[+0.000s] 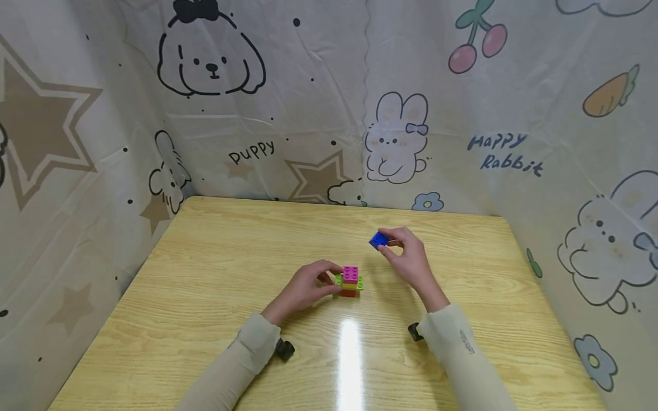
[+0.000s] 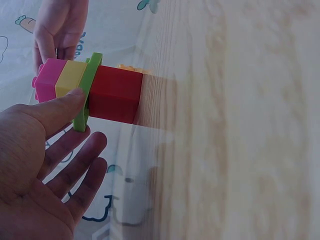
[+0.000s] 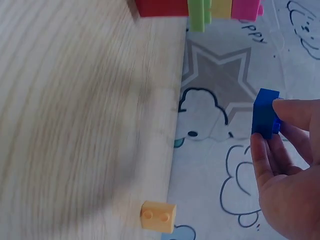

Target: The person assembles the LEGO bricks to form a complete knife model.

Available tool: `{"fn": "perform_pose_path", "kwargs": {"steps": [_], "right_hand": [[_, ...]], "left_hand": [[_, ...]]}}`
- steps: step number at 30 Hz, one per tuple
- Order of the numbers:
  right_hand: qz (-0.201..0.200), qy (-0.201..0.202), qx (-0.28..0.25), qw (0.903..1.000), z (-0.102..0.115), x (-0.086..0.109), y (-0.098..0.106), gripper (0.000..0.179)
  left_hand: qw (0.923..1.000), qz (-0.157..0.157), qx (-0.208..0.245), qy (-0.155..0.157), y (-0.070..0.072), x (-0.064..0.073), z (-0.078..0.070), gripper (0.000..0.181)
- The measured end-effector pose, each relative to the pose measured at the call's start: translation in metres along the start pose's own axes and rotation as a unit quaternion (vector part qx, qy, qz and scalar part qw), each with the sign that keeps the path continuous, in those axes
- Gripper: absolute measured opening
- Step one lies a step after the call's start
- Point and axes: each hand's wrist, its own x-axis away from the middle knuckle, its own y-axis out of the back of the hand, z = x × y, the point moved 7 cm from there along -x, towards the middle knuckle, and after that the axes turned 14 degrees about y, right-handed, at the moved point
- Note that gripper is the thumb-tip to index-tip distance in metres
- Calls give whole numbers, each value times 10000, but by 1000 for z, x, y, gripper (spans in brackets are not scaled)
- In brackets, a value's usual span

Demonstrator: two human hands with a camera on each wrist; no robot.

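Observation:
A small stack of toy building bricks (image 1: 350, 275) stands upright on the table, with a red brick (image 2: 116, 94) at the bottom. Above it come a wider green plate (image 3: 196, 14), a yellow brick (image 2: 70, 78) and a pink brick (image 2: 52, 80) with studs on top. My left hand (image 1: 307, 284) pinches the stack's left side, thumb at the green and yellow layers, other fingers spread. Off to the right and farther back, my right hand (image 1: 409, 260) holds a blue brick (image 3: 265, 114) between thumb and fingertips, raised over the table, its studs facing the palm.
An orange brick (image 3: 158, 217) lies on the wooden table (image 1: 231, 240), beyond the stack in the left wrist view. Dark wrist devices (image 1: 284, 349) show by the sleeves. A printed curtain (image 1: 319, 103) hangs behind the table's back edge and along both sides.

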Motion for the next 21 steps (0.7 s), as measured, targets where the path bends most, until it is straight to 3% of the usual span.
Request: {"fn": "perform_pose_path", "kwargs": {"steps": [21], "right_hand": [[725,622,-510,9941,44,15,-24,37]], "left_hand": [[9999,14,85,116,0,-2,2,37]]}}
